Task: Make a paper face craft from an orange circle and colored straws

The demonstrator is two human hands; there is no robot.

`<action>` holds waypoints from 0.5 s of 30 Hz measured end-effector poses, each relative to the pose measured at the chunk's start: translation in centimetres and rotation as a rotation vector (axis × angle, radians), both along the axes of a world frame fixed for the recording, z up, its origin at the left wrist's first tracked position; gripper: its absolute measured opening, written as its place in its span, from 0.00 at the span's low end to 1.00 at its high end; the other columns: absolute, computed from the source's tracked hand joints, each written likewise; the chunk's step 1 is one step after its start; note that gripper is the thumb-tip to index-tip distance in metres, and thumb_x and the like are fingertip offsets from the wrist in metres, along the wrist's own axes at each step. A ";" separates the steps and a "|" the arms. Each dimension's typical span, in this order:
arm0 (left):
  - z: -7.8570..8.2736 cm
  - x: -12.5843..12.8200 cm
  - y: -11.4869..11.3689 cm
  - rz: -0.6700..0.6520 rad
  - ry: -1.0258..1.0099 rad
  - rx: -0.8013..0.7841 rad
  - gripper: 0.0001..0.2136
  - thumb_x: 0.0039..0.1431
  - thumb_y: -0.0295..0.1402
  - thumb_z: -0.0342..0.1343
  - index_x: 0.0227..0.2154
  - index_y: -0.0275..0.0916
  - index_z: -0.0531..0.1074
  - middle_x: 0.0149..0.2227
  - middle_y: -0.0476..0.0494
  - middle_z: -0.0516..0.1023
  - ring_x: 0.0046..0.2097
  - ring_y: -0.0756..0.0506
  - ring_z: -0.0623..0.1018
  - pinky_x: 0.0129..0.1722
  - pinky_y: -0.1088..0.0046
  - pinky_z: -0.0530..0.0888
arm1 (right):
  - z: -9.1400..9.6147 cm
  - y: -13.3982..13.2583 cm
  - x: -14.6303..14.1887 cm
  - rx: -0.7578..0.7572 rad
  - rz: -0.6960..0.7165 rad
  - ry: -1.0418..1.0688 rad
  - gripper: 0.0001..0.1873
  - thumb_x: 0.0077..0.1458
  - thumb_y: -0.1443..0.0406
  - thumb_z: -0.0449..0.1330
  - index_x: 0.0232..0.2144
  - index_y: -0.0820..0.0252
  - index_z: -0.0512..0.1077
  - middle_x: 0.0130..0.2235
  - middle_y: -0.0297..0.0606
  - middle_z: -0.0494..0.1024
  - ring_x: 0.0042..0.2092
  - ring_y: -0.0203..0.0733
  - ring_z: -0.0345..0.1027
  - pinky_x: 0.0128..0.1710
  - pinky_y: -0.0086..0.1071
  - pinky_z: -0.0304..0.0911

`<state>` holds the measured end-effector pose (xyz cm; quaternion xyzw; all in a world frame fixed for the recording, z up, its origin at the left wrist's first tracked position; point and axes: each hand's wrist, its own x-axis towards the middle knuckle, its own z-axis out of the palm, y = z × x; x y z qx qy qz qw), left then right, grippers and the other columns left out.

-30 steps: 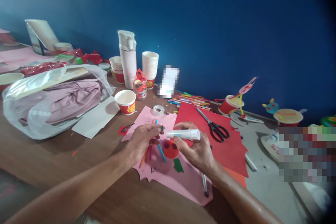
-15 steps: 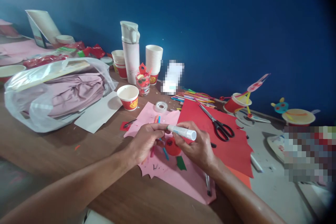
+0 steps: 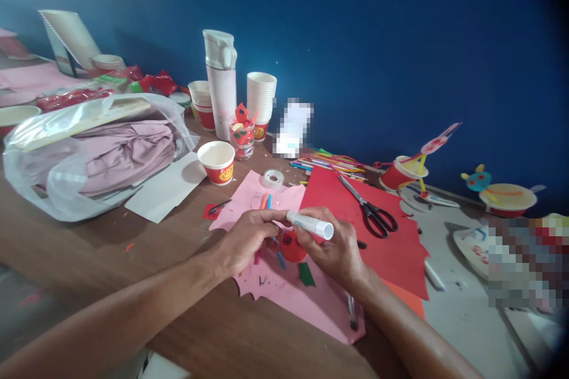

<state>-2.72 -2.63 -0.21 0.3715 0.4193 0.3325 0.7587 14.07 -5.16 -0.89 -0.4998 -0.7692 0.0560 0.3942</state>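
Observation:
My right hand (image 3: 333,243) grips a white glue stick (image 3: 312,225), its broad end facing me and the other end reaching my left fingertips. Thumb and fingers of my left hand (image 3: 249,240) are pinched together; whatever they hold is hidden. Below both hands lies a jagged-edged pink paper sheet (image 3: 320,308). On it are a red round cut-out (image 3: 293,249) with dark marks, a green paper scrap (image 3: 306,274), a blue strip (image 3: 269,201) and a pen (image 3: 352,311). A tape roll (image 3: 272,179) rests at the sheet's far edge.
Black-handled scissors (image 3: 373,216) lie on red paper (image 3: 400,254) to the right. Behind are a paper cup (image 3: 217,172), a tall bottle (image 3: 222,95), stacked cups (image 3: 261,95) and coloured sticks (image 3: 331,163). A plastic bag (image 3: 66,204) sits left; cup crafts (image 3: 507,198) stand right.
The view has shifted slightly. Both hands keep nearly the same place and grip, and the glue stick's far end now sits closer behind my left fingertips.

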 end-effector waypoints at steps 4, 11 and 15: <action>-0.2 0.0 0.1 -0.018 -0.008 -0.002 0.17 0.41 0.21 0.53 0.36 0.34 0.77 0.26 0.45 0.76 0.28 0.49 0.75 0.30 0.73 0.69 | -0.2 -0.1 0.1 -0.020 0.003 -0.001 0.08 0.53 0.64 0.58 0.38 0.55 0.69 0.33 0.32 0.78 0.29 0.35 0.73 0.27 0.26 0.63; -0.5 0.0 0.2 -0.051 -0.056 0.006 0.16 0.40 0.21 0.53 0.35 0.33 0.77 0.24 0.46 0.75 0.28 0.48 0.74 0.33 0.71 0.69 | 0.1 -0.1 -0.1 -0.023 0.007 -0.016 0.08 0.55 0.62 0.57 0.37 0.58 0.70 0.32 0.35 0.79 0.29 0.35 0.73 0.27 0.25 0.63; -0.2 0.1 0.1 -0.053 -0.048 0.019 0.16 0.41 0.20 0.53 0.35 0.33 0.77 0.24 0.46 0.75 0.28 0.49 0.74 0.31 0.73 0.67 | 0.1 -0.1 0.0 -0.026 0.005 -0.007 0.09 0.55 0.61 0.56 0.37 0.58 0.70 0.32 0.36 0.79 0.29 0.35 0.73 0.26 0.25 0.63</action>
